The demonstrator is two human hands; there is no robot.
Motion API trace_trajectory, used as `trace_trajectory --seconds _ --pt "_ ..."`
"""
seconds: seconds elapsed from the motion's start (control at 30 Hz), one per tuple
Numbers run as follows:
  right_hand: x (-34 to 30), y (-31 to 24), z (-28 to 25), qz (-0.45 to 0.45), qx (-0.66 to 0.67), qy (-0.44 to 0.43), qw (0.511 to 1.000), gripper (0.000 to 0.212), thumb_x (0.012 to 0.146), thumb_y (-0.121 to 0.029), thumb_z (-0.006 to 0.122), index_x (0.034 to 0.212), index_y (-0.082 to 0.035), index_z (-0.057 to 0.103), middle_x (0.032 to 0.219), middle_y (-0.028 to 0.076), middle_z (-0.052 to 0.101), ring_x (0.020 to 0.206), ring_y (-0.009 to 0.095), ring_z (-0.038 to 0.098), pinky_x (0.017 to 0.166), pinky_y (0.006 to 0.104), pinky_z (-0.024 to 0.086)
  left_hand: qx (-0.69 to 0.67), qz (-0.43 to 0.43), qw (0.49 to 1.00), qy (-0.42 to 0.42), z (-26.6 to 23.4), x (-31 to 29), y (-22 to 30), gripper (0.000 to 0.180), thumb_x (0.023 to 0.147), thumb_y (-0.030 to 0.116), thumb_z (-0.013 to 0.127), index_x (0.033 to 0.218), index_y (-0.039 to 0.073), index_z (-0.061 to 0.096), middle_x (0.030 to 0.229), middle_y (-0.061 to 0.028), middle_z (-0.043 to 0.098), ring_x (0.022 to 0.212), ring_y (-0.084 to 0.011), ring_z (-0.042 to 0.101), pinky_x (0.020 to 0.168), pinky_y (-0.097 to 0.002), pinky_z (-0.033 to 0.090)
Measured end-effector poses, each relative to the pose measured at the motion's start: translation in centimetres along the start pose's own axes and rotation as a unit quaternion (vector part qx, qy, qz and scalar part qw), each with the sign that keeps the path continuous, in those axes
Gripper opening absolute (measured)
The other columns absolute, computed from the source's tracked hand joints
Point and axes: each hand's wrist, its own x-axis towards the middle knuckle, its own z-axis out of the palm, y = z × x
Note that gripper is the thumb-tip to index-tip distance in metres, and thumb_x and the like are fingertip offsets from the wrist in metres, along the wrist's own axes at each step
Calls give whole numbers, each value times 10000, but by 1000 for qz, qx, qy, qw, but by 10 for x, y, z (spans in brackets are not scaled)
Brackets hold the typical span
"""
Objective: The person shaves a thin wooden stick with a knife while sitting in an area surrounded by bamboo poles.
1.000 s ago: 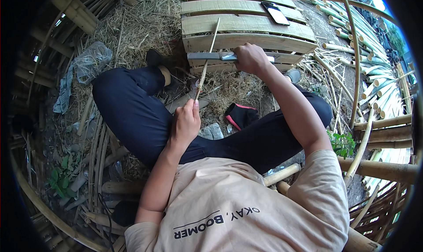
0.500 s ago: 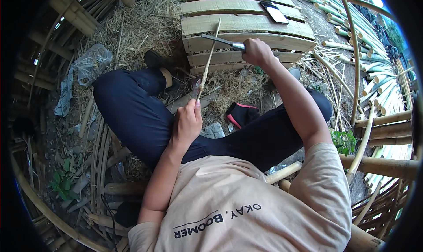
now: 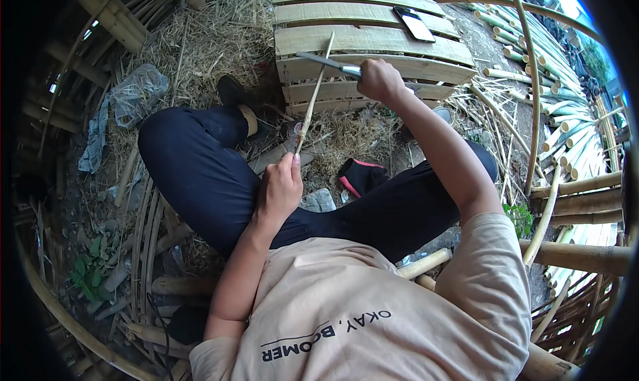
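- Compared with a second ago, the knife (image 3: 336,65) has moved along the stick (image 3: 310,108) toward its far tip, its blade now slanting rather than level.
- Right hand (image 3: 381,80): fingers curled tight around the knife's handle.
- Left hand (image 3: 279,189): fingers closed on the stick's near end.
- Stick: angled away from the person, far tip over the wooden crate (image 3: 373,43) (whether the blade touches it, I cannot tell).
- Phone (image 3: 417,26): lying on the crate's slats, beyond the right hand.
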Motion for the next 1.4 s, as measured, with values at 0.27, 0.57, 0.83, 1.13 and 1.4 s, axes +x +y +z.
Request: trace_trajectory --seconds 0.27,0.57,0.83,1.13,1.4 --pt "-13 7 3 -57 28 -46 997 186 713 -144 652 837 -25 723 824 260 706 805 437 703 791 510 575 1 -2 1000 3 2 1 -1 273 1042 174 486 858 -10 571 665 -259 612 664 -466 630 542 -539 449" --pt "-37 -14 -14 -57 11 -88 994 177 710 -144 659 799 -2 716 815 280 701 827 430 713 785 488 583 12 -11 1000 11 4 0 3 271 1042 177 486 871 -9 584 689 -260 624 663 -462 631 544 -544 458" --pt "-49 -26 -17 -50 9 -55 997 182 722 -137 661 806 15 715 798 254 707 790 419 718 762 481 590 -7 2 1000 14 5 0 -3 291 1045 194 484 863 -9 586 702 -264 626 678 -458 637 570 -541 467" --pt "-35 -27 -26 -61 6 -92 994 208 706 -160 678 835 -6 733 842 250 717 823 411 717 788 486 587 -19 -19 1000 3 -1 -2 -4 297 1043 196 491 844 -8 575 665 -258 606 665 -466 627 558 -536 455" --pt "-32 -29 -5 -27 50 -42 997 211 705 -150 651 840 -15 739 824 260 708 803 434 704 784 502 581 -26 -14 999 13 3 2 -6 294 1038 192 502 837 -9 574 653 -258 603 661 -464 629 545 -524 455"
